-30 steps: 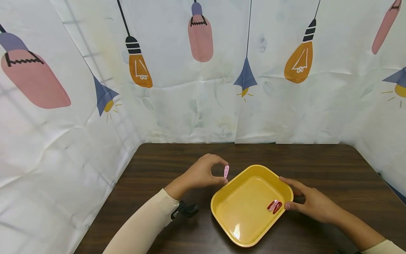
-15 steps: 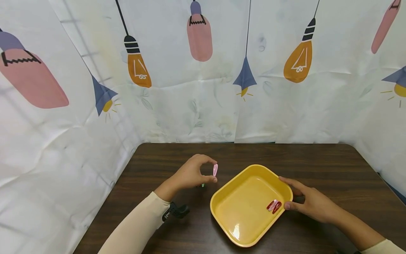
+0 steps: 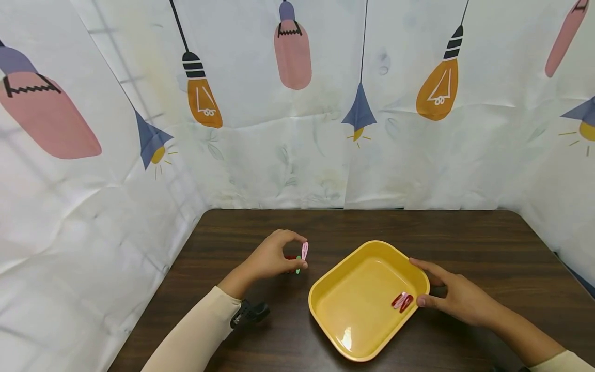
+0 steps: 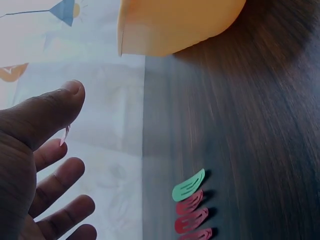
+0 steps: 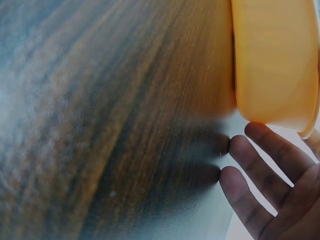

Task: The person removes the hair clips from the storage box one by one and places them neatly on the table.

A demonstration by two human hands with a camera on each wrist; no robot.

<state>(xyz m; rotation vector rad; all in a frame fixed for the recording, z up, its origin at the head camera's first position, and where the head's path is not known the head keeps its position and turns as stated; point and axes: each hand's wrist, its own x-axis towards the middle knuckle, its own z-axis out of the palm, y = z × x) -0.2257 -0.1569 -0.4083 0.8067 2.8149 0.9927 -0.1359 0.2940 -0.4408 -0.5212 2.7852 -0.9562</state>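
Note:
My left hand (image 3: 269,257) pinches a pink snap hair clip (image 3: 304,251) upright between thumb and index finger, above the table left of a yellow tray (image 3: 327,338). In the left wrist view the thumb mostly hides that clip. Partly behind the hand, a green hair clip (image 4: 189,185) lies on the table in a row with red ones, the nearest a red hair clip (image 4: 191,220). My right hand (image 3: 457,297) grips the tray's right corner, thumb and index finger at the rim, other fingers outside. Inside the tray, red and pink hair clips (image 3: 402,302) lie together near that corner.
The dark wooden table (image 3: 492,243) runs back to a white cloth (image 3: 288,155) printed with lamps, which also hangs at both sides. A black wrist strap (image 3: 248,312) with a bulky part sits on the left wrist.
My left hand has moved left, away from the tray, still pinching the pink hair clip. The green and red clips on the table have come into view. The right hand stays in place.

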